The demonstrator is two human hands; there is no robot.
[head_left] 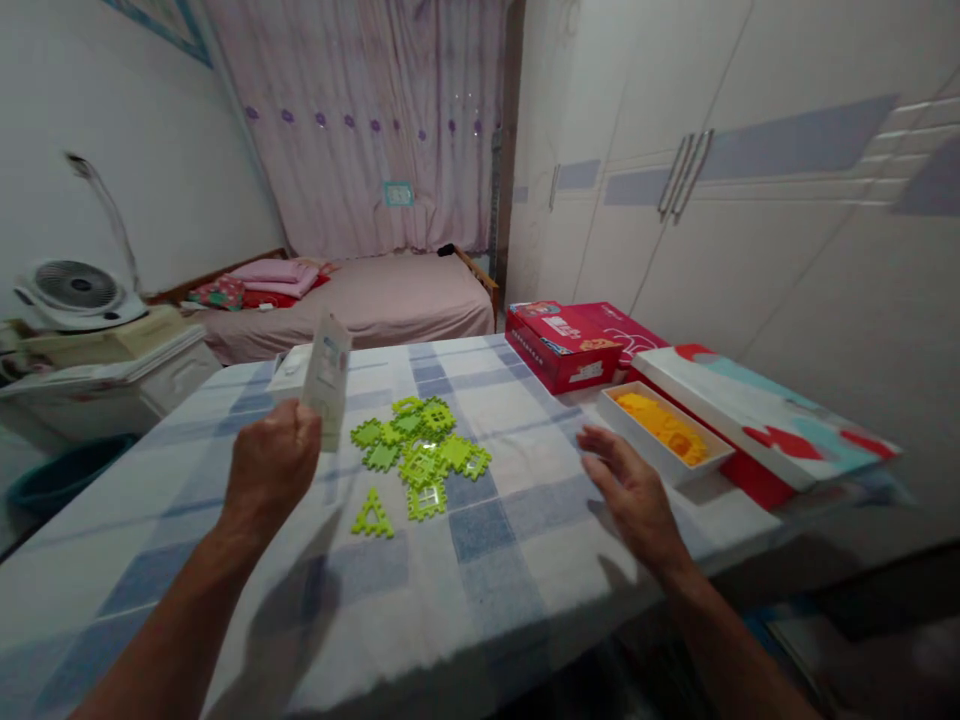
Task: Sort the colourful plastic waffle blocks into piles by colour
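Note:
My left hand (pixel 271 462) is closed around the lower end of a thin, pale printed card (pixel 328 375), held upright above the table. Its picture is too slanted and blurred to read. Right of it lies a loose pile of lime-green interlocking plastic pieces (pixel 420 450), several with window frames. One green triangular piece (pixel 372 515) sits apart at the front left of the pile. My right hand (pixel 628 490) hovers with fingers apart and holds nothing. Just beyond it stands a shallow white box (pixel 712 460) with orange-yellow pieces (pixel 660 422) inside.
A red box (pixel 559 345) and a larger patterned box (pixel 772 415) stand along the table's right side. Blue-and-white checked cloth (pixel 517 600) covers the table. A white object (pixel 291 372) is partly hidden behind the card. A fan (pixel 75 290) is at far left.

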